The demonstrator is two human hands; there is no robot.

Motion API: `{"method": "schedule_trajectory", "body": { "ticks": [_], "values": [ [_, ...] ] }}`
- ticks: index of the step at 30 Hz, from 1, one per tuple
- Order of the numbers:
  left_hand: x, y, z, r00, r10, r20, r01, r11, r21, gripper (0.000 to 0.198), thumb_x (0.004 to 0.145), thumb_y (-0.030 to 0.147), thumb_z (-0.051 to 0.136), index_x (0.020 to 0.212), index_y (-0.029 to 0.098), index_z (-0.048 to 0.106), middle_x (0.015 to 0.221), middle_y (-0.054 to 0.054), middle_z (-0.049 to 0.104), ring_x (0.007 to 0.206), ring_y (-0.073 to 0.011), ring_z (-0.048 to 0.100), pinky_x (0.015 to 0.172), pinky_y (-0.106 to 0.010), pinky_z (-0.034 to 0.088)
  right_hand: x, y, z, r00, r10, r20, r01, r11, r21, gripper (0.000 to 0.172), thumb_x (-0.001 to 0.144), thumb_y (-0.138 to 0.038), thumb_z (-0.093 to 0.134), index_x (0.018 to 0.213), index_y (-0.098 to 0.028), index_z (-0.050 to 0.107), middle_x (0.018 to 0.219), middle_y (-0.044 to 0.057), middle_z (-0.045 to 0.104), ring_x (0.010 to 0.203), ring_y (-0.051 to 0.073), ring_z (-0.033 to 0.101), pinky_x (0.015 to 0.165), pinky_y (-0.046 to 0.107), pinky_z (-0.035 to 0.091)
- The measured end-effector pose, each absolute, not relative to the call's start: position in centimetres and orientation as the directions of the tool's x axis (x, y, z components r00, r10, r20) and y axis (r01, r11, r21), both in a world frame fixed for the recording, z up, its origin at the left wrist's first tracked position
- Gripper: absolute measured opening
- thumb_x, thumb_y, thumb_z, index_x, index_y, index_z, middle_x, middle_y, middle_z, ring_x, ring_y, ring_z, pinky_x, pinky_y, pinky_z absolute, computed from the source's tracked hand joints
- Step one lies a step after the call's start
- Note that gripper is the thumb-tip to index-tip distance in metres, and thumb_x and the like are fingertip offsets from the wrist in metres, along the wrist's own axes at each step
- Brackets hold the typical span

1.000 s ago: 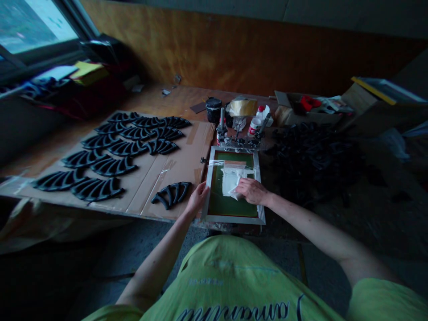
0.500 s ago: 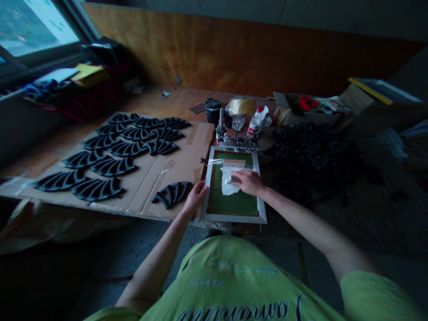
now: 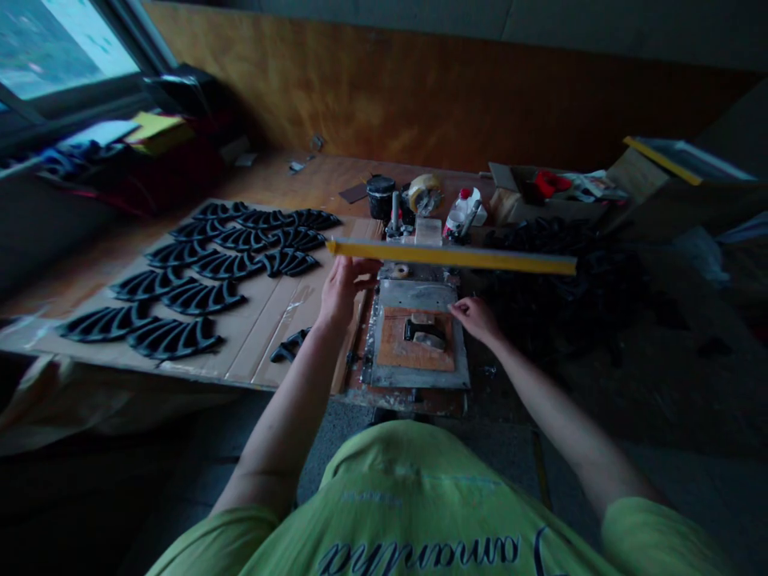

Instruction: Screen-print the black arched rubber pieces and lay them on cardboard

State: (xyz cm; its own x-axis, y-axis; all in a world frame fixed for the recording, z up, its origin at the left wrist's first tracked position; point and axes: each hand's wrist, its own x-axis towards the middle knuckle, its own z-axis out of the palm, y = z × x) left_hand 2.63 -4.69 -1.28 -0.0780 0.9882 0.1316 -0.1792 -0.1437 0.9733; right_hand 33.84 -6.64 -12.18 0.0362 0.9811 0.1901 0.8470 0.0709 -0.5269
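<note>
The silver-edged printing screen (image 3: 450,254) is raised and seen edge-on, with a yellow strip along its near edge. My left hand (image 3: 343,296) grips it near its left end, from below. Under it lies a grey metal plate (image 3: 390,376) bearing a wooden board (image 3: 393,340). A small black curved part (image 3: 423,330) sits on the board between pale blocks. At the plate's right edge is my right hand (image 3: 477,318), its fingers drawn together; whatever they might hold is hidden. One black fan-shaped piece (image 3: 291,346) on the cardboard is partly covered by my left forearm.
Rows of black fan-shaped pieces (image 3: 180,296) cover the cardboard (image 3: 258,312) on the left. A dark heap of parts (image 3: 570,300) lies at right. Behind stand a black tub (image 3: 381,196), a tape roll (image 3: 425,194), a red-capped bottle (image 3: 461,210) and an open box (image 3: 522,200).
The screen has swung up from flat, uncovering the plate and black part. My left hand has risen with it. My right hand has moved right, away from the white cloth-like thing on the mesh.
</note>
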Motion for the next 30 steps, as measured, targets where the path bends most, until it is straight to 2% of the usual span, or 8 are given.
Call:
{"method": "schedule_trajectory", "body": {
  "ticks": [3, 6, 10, 13, 17, 23, 26, 30],
  "values": [
    [3.5, -2.9, -0.3, -0.079, 0.986, 0.150, -0.214, -0.164, 0.963, 0.060, 0.093, 0.070, 0.038, 0.117, 0.020, 0.060, 0.100, -0.010, 0.072, 0.094, -0.0192, 0.070, 0.078, -0.035, 0.058, 29.7, -9.4, -15.0, -0.141, 0.987, 0.071, 0.931, 0.157, -0.329, 0.029, 0.089, -0.045, 0.068, 0.089, -0.016, 0.068, 0.102, 0.012, 0.069, 0.100, 0.023, 0.062, 0.087, 0.032, 0.046],
    [4.6, -4.5, -2.3, -0.162, 0.984, 0.079, -0.261, -0.119, 0.958, 0.057, 0.092, 0.070, 0.044, 0.119, 0.022, 0.057, 0.102, -0.008, 0.072, 0.088, -0.0171, 0.071, 0.073, -0.031, 0.058, 27.2, -9.9, -15.4, -0.090, 0.995, -0.044, 0.962, 0.075, -0.261, 0.021, 0.097, -0.035, 0.057, 0.100, -0.015, 0.064, 0.104, 0.015, 0.069, 0.101, 0.025, 0.063, 0.084, 0.032, 0.045],
    [7.3, -11.2, -8.0, 0.230, 0.877, -0.422, -0.166, 0.463, 0.871, 0.064, 0.078, 0.072, 0.063, 0.107, 0.016, 0.064, 0.099, -0.015, 0.075, 0.081, -0.0242, 0.073, 0.062, -0.031, 0.057, 25.4, -10.6, -14.5, 0.067, 0.994, -0.086, 0.901, -0.097, -0.422, 0.022, 0.103, -0.032, 0.045, 0.105, -0.015, 0.058, 0.098, 0.012, 0.070, 0.089, 0.021, 0.065, 0.074, 0.029, 0.043],
    [8.9, -15.2, -11.2, 0.311, 0.774, -0.551, -0.190, 0.619, 0.762, 0.059, 0.080, 0.071, 0.062, 0.107, 0.018, 0.064, 0.108, -0.015, 0.074, 0.094, -0.0269, 0.074, 0.067, -0.033, 0.059, 23.2, -12.3, -14.1, -0.070, 0.995, 0.077, 0.844, 0.101, -0.527, 0.018, 0.102, -0.032, 0.048, 0.099, -0.018, 0.059, 0.097, 0.009, 0.068, 0.092, 0.021, 0.062, 0.078, 0.030, 0.044],
    [6.7, -14.8, -12.5, 0.121, 0.827, -0.549, -0.334, 0.555, 0.762, 0.045, 0.084, 0.059, 0.064, 0.092, 0.015, 0.060, 0.096, -0.012, 0.075, 0.081, -0.0224, 0.075, 0.064, -0.030, 0.058, 24.2, -12.1, -13.9, -0.360, 0.904, 0.228, 0.751, 0.427, -0.504, 0.017, 0.100, -0.031, 0.051, 0.096, -0.021, 0.065, 0.100, 0.007, 0.068, 0.102, 0.021, 0.058, 0.092, 0.033, 0.044],
    [-5.9, -13.4, -15.4, -0.431, 0.794, -0.428, -0.126, 0.417, 0.900, 0.035, 0.095, 0.047, 0.043, 0.094, 0.016, 0.058, 0.083, -0.010, 0.074, 0.064, -0.0183, 0.071, 0.060, -0.028, 0.057, 38.0, -6.4, -15.7, 0.178, 0.984, 0.002, 0.962, -0.173, -0.209, 0.035, 0.099, -0.031, 0.046, 0.121, -0.016, 0.067, 0.114, 0.018, 0.063, 0.109, 0.028, 0.057, 0.095, 0.040, 0.044],
    [-11.0, -15.4, -18.1, -0.603, 0.664, -0.442, 0.041, 0.579, 0.815, 0.036, 0.097, 0.041, 0.031, 0.101, 0.016, 0.057, 0.078, -0.011, 0.072, 0.062, -0.0190, 0.070, 0.058, -0.029, 0.057, 43.1, -5.1, -18.1, 0.394, 0.910, -0.126, 0.909, -0.407, -0.095, 0.046, 0.099, -0.042, 0.041, 0.134, -0.019, 0.062, 0.119, 0.020, 0.061, 0.110, 0.031, 0.057, 0.090, 0.043, 0.047],
    [-13.7, -17.0, -20.9, -0.625, 0.621, -0.473, 0.245, 0.732, 0.636, 0.037, 0.095, 0.037, 0.029, 0.089, 0.017, 0.060, 0.073, -0.015, 0.071, 0.064, -0.0229, 0.071, 0.057, -0.032, 0.056, 45.4, -4.5, -20.5, 0.445, 0.880, -0.165, 0.869, -0.469, -0.157, 0.040, 0.092, -0.041, 0.054, 0.123, -0.021, 0.070, 0.106, 0.018, 0.068, 0.104, 0.032, 0.060, 0.085, 0.046, 0.050]
  ]
}}
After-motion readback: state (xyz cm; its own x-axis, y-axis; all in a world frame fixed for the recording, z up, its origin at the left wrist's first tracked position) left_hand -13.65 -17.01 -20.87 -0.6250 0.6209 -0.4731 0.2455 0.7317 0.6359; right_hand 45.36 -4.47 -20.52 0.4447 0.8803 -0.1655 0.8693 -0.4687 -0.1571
